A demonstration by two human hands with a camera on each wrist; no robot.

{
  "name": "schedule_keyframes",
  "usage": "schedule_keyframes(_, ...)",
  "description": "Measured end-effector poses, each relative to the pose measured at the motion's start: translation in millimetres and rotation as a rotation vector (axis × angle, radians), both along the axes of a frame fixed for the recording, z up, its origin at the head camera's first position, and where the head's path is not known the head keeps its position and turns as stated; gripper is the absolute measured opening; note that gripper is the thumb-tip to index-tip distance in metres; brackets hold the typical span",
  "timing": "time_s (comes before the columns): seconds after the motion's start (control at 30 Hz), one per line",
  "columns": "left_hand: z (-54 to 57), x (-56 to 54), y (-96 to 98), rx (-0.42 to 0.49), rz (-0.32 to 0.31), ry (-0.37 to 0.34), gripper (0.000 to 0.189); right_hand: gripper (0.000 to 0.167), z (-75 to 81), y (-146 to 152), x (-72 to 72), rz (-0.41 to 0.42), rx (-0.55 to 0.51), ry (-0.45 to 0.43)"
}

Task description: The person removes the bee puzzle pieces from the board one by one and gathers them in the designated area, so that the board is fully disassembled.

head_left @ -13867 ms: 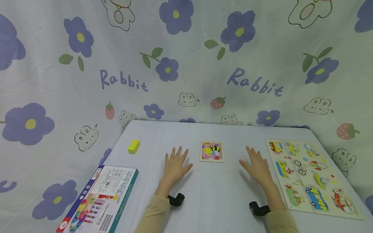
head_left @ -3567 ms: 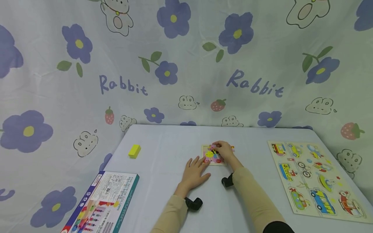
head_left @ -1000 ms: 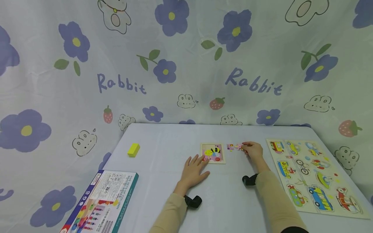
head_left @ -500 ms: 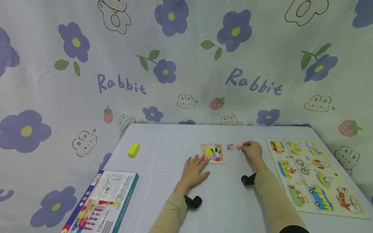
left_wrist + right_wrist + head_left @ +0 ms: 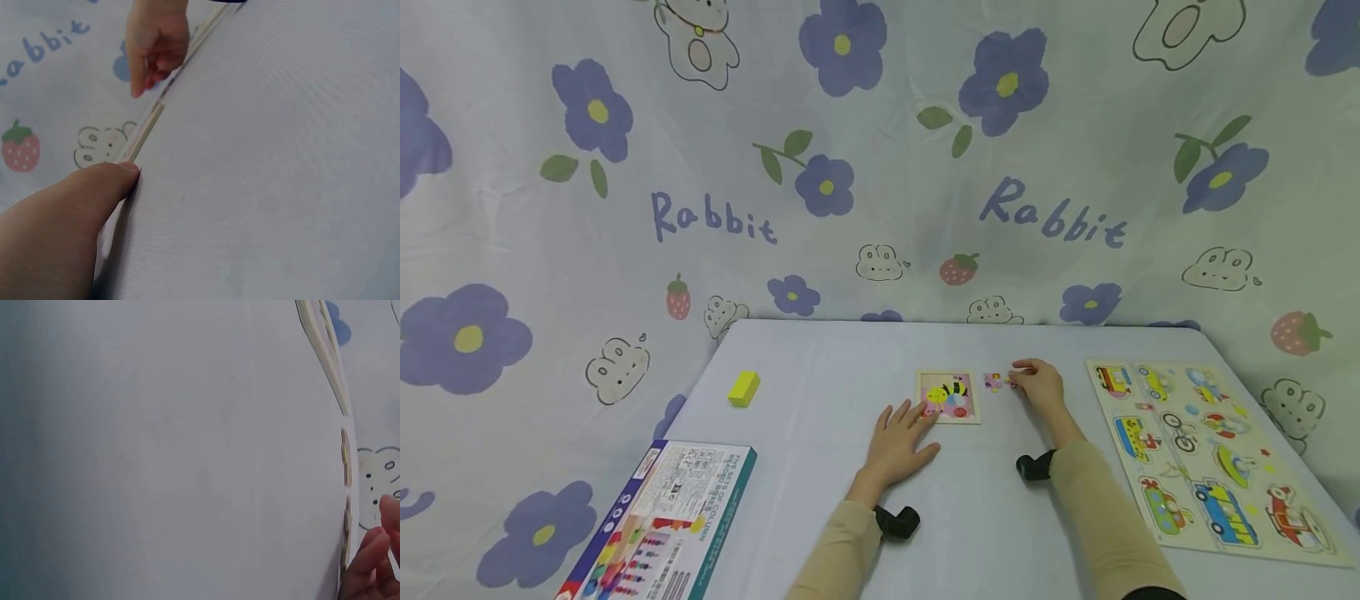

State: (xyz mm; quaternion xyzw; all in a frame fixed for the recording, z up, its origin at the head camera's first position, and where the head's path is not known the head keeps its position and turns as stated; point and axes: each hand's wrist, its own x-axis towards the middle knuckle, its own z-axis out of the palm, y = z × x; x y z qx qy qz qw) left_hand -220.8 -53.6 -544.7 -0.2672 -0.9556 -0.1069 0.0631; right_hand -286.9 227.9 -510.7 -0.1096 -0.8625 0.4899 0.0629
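Observation:
A small bee puzzle in a light wooden frame (image 5: pixel 948 421) lies mid-table, its top strip bare. My left hand (image 5: pixel 897 446) rests at the frame's lower left corner, fingers spread and fingertips touching it. Beside the frame lies a pink jigsaw piece (image 5: pixel 992 382). A second jigsaw piece (image 5: pixel 1010 381) sits to its right, partly covered by my right hand (image 5: pixel 1039 390). In the left wrist view the right hand (image 5: pixel 157 44) has its index finger extended, other fingers bent. The right wrist view shows two pieces flat on the table, the right fingers (image 5: pixel 369 556) close to one.
A yellow block (image 5: pixel 744 388) stands at the back left. At the front left lies a printed box (image 5: pixel 688 492). A large vehicle puzzle board (image 5: pixel 1210 450) covers the table's right side. Each wrist wears a black camera (image 5: pixel 898 522). A flowered cloth hangs behind the table.
Since the oldest frame, top-row pieces have left the puzzle and lie to its right. Over the last second my right hand has shifted slightly left over the second piece. The left hand stays.

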Motion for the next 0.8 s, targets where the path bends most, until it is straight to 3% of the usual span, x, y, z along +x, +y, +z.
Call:
schedule_keyframes(0.2,0.0,-0.3,0.2,-0.013,0.002,-0.008,0.056,0.03,0.2,-16.6,-2.3,0.081,-0.057,-0.035)
schedule_keyframes(0.47,-0.6,0.0,-0.1,-0.003,0.004,-0.008,0.055,0.028,3.0,-37.7,-4.0,0.103,-0.131,-0.055)
schedule_keyframes(0.63,-0.2,0.4,-0.4,0.002,0.002,0.003,0.055,0.028,2.1,-46.7,-6.5,0.115,-0.108,-0.057)
schedule_keyframes(0.8,-0.2,1.0,-0.5,0.001,0.0,0.016,0.055,0.029,1.0,-54.7,-7.3,0.178,-0.085,-0.102)
